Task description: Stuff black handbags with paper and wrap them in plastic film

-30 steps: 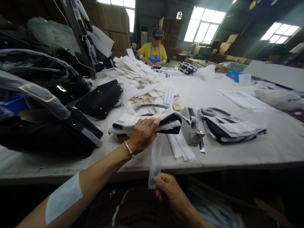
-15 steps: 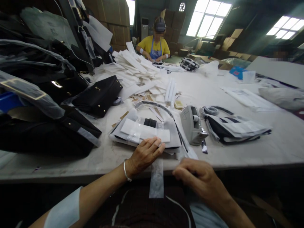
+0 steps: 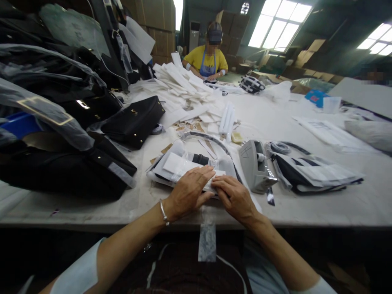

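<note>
L hand [image 3: 191, 190] lies palm-down on a white pad [image 3: 174, 164], fingers stretched out together and closed round nothing. R hand [image 3: 235, 198] comes in from the other side, fingers half bent, tips on the same pad just beside the L fingertips — can't tell if it pinches anything, as its underside is hidden. Pad sits atop a flat bag piece w/ white wrapping [image 3: 161, 172], lying near the front edge of the pale-covered table [image 3: 92, 212], a dark handle [image 3: 219, 141] arching up behind it. A clear strip [image 3: 207, 243], prob. tape, hangs over the table edge below the hands. Silver bracelet [image 3: 163, 212] on L wrist. Just R of the bag piece: grey tape dispenser [image 3: 255, 163], upright; past that, a folded blk-and-white bundle [image 3: 321, 173] w/ a coiled strap [image 3: 279, 148] at its back. Behind the handle, a small yellowish block [image 3: 237, 137] and a big heap of white strips [image 3: 183, 87]. To the L, two blk bags — a smaller one [image 3: 133, 122] tilted, a larger one [image 3: 70, 171] nearer the front. Across the table, a co-worker in yellow top + blue apron [image 3: 209, 65], head bent.
</note>
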`<state>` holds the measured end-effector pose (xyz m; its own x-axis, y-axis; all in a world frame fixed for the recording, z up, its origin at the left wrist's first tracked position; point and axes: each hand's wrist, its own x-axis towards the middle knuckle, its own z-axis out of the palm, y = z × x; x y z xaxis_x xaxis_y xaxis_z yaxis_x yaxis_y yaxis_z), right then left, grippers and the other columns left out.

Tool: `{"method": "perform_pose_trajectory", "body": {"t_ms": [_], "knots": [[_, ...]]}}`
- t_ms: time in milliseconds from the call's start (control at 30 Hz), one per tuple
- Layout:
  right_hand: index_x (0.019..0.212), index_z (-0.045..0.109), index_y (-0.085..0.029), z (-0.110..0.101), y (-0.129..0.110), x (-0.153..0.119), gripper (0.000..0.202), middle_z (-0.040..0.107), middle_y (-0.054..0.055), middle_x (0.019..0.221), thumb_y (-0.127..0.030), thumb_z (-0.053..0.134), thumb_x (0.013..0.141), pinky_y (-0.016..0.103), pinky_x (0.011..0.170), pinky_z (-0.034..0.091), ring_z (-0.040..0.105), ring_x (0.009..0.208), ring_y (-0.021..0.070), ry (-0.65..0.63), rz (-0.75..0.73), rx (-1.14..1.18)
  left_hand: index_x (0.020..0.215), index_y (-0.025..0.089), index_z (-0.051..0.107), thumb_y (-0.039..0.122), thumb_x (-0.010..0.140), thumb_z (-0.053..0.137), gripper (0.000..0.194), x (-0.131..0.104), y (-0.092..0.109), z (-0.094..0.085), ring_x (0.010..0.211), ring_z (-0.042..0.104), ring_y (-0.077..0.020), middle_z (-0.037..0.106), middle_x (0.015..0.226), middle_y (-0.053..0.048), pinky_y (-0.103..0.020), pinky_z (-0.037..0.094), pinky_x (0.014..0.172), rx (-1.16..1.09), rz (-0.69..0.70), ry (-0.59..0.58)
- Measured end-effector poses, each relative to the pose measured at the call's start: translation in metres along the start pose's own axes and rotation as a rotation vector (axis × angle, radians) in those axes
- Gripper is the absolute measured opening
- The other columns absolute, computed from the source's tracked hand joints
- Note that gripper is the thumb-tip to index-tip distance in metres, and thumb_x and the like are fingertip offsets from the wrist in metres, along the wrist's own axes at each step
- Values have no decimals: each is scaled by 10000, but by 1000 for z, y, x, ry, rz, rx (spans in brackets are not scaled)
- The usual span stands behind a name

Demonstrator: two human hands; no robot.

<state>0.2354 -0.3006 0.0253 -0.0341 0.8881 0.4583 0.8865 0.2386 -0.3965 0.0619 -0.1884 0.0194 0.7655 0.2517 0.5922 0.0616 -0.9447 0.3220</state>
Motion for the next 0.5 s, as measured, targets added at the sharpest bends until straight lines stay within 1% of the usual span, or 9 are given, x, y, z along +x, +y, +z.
{"method": "perform_pose_trajectory", "body": {"t_ms": [33,100,200,267,367,433,500], "knots": [[1031,673,-221,0,-1,0,264,705,70,1042,-88,487,898,416,1015,485,640,1031,212,2,3,1,1312,119,484,296,937,567,423,1,-1,2,1244,569,-242,611,1310,-157,-430,459,1065,34,27,-41],[1011,672,-223,2,-2,0,274,698,68,1015,-80,475,886,425,1015,484,634,1009,215,3,7,5,1286,92,515,223,948,532,363,-1,-1,11,1209,599,-231,646,1267,-151,-417,464,1063,95,86,-77],[1018,668,-218,1,-2,-2,284,693,65,1014,-70,468,880,427,1029,478,629,1016,207,-3,-23,19,1272,57,539,105,945,458,340,-9,1,24,1192,615,-210,663,1243,-152,-385,472,1060,145,112,-24],[1040,662,-214,-4,-3,-8,286,693,63,1029,-65,477,881,429,1038,474,628,1038,201,8,-57,16,1262,70,559,101,951,452,331,-14,2,28,1192,616,-203,664,1250,-139,-378,470,1066,144,101,-4],[1113,651,-218,-16,-9,-30,323,695,62,1084,-60,515,867,469,1076,442,603,1135,219,9,-121,-59,1228,116,598,129,967,460,295,-17,3,27,1200,612,-194,661,1267,-110,-383,468,1073,122,92,-20],[1196,630,-222,-20,-15,-50,382,675,69,1193,-65,538,861,517,1128,376,536,1257,248,-46,-173,-156,1216,130,611,138,973,454,289,-17,3,25,1205,609,-190,659,1275,-98,-384,468,1073,95,96,-22],[1278,597,-235,-15,-23,-69,435,622,62,1321,-83,548,873,554,1178,276,424,1372,275,-127,-222,-267,1217,129,613,137,974,445,296,-17,3,25,1200,612,-190,662,1272,-93,-383,470,1071,70,99,-9]]}}
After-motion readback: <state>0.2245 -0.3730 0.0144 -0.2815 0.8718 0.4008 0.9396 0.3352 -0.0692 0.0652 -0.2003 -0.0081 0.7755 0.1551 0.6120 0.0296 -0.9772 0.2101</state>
